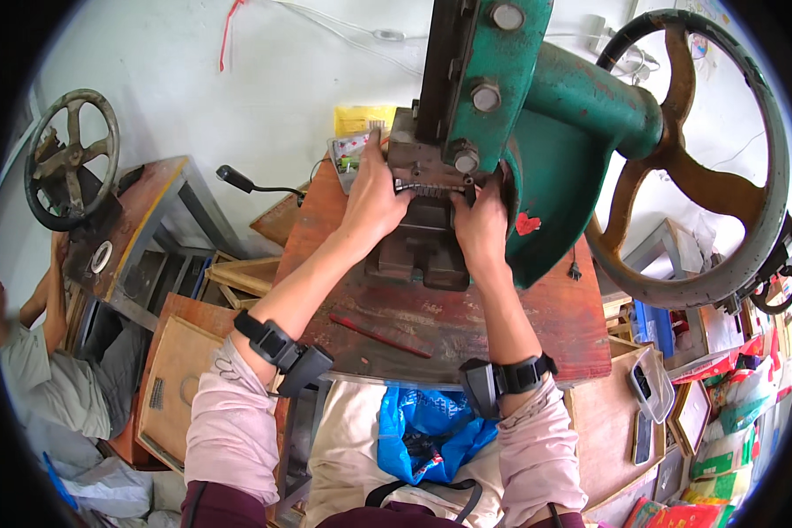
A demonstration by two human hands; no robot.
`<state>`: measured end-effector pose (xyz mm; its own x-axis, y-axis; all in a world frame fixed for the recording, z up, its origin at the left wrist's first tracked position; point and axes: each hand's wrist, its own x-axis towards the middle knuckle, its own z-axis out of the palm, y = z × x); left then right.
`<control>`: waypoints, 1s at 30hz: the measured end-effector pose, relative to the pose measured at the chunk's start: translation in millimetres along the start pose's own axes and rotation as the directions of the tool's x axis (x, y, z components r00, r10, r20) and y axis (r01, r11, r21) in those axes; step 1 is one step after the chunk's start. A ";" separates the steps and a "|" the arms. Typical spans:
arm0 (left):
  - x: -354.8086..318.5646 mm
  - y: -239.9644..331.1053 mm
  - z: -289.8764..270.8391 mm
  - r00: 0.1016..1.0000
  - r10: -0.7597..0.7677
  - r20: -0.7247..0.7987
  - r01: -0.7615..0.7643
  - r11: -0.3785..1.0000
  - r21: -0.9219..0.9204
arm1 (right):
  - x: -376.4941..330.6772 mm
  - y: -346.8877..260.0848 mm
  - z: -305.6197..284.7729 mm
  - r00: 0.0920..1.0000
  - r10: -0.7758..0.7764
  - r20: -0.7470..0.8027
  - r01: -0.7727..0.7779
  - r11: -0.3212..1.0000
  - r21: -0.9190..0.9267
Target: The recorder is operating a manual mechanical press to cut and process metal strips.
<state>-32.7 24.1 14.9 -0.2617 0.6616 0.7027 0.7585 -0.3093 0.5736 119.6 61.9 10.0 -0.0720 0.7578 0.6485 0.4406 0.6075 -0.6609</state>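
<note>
Both hands [376,201] (bare) at the green press [504,75].

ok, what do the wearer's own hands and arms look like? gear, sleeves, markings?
Left hand and right hand are ungloved. Each forearm wears a black strap with a boxy dark module: left strap, right strap. Pale pink, wrinkled sleeves, left and right; dark curved lines mark the left one's cuff. Maroon fabric shows above them.
</note>
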 end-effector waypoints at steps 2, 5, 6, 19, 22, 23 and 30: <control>0.4 9.6 -7.7 0.997 -0.038 0.061 0.032 0.994 0.107 | 6.0 0.2 -0.3 0.997 0.021 0.071 -0.019 0.999 -0.031; -18.4 -6.5 -25.9 0.998 -0.003 -0.059 0.019 0.959 0.281 | 4.1 2.4 0.9 0.998 -0.030 0.051 0.032 0.999 -0.038; -34.3 -11.5 -39.5 0.992 -0.103 0.067 0.081 0.959 0.271 | 3.8 2.0 0.2 0.996 -0.069 0.049 0.072 0.996 -0.053; -84.1 7.4 -87.3 0.947 0.149 0.284 -0.185 0.977 0.105 | 4.6 17.4 6.4 0.995 -0.100 0.016 0.101 0.991 -0.083; -43.3 6.9 -57.3 0.968 0.069 0.240 -0.108 0.983 0.150 | -0.2 10.6 -4.0 0.996 -0.061 0.060 0.063 0.998 -0.028; -33.3 11.2 -49.0 0.970 0.069 0.234 -0.106 0.983 0.152 | -3.6 6.3 -8.7 0.995 -0.031 0.091 0.028 0.999 0.024; -20.8 5.2 -23.1 0.986 -0.123 0.114 0.062 0.898 0.435 | -41.7 -27.9 -105.9 0.910 -0.161 0.382 0.176 0.984 -0.003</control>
<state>-37.1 -7.0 13.0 -0.2835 0.7681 0.5742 0.9248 0.0606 0.3755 205.1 -11.8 41.4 -0.4780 0.6826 0.5528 0.4238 0.7305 -0.5355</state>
